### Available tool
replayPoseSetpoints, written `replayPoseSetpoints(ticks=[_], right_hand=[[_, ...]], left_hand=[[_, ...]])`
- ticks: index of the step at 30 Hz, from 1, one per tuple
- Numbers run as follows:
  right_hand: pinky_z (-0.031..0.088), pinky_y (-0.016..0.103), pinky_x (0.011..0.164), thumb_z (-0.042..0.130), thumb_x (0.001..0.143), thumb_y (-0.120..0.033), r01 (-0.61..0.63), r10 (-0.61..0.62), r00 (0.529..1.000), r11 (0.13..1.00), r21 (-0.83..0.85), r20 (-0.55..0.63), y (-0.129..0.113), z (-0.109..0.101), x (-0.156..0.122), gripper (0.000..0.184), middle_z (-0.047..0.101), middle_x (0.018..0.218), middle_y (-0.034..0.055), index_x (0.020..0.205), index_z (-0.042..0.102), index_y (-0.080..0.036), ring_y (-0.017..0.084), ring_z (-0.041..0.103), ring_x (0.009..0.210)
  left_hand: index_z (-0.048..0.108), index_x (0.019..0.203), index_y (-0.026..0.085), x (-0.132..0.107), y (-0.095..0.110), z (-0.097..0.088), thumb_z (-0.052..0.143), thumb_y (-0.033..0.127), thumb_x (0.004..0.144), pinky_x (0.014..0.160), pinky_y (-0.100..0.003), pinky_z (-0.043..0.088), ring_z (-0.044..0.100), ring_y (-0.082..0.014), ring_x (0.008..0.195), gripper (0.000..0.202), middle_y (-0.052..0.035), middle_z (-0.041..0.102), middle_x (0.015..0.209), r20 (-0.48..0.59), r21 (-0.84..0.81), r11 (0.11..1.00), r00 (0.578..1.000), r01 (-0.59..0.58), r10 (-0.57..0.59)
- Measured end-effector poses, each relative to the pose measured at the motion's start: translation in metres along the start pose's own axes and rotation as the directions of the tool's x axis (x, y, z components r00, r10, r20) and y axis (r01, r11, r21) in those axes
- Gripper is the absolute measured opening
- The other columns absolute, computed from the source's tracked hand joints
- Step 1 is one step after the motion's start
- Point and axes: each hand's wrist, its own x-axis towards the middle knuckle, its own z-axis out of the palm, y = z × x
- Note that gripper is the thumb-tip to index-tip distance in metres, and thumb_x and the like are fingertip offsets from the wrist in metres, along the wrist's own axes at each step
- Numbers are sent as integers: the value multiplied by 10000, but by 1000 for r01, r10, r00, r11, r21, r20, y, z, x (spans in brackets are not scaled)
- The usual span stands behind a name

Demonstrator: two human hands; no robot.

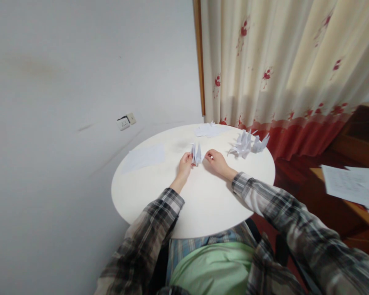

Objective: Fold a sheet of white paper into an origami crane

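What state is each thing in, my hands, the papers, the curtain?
Left hand: closed on the paper below.
White pointed folded-paper piece: creased, held.
Right hand: fingers curled beside that piece; contact unclear.
White spiky folded-paper figures: folded, clustered.
White rectangular paper sheet: lying flat.
Marked white paper sheets: lying overlapped.
Cream-and-red floral cloth curtain: hanging in folds.

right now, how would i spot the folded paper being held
Find the white table. Near its middle, the left hand holds the folded paper, points upward. Unlike the spiky paper pieces clustered toward the right edge, it is held.
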Motion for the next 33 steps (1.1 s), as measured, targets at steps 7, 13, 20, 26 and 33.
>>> replayPoseSetpoints(ticks=[7,13,20,26,33], right_hand=[[375,262,697,469,818,-164,-5,5,1000,1000,20,-4,-1,0,0,120,593,782,41,770,578,-160,137,504,714],[375,260,699,473,815,-167,-8,8,1000,1000,28,0,-2,0,0,118,584,759,35,753,573,-159,135,500,707],[371,254,692,478,812,-169,-11,11,1000,999,32,-1,-2,0,0,115,589,751,28,752,576,-160,129,494,696],[368,253,689,475,808,-173,-4,5,1000,999,31,-6,0,1,-1,115,592,752,29,761,578,-159,130,502,700],[371,249,687,484,815,-191,-11,11,1000,999,49,2,0,0,-1,111,596,750,23,767,580,-161,126,502,698]], left_hand=[[511,752,172,1,-1,-1,539,436,763,502,-188,374,508,-69,549,265,19,545,670,8,23,1000,1000,-5,5],[509,749,178,2,-4,-2,545,469,753,507,-196,383,513,-74,550,293,14,562,684,6,24,1000,1000,-12,11],[507,757,179,2,-4,-1,546,502,744,503,-196,377,520,-76,547,326,13,565,679,13,31,999,1000,-6,5],[501,740,178,0,-2,-1,557,501,737,507,-191,381,515,-74,556,328,15,557,681,8,26,1000,1000,-4,4],[508,744,176,0,-1,-1,557,486,740,513,-191,394,518,-72,563,314,13,558,691,-4,33,999,1000,7,-7]])
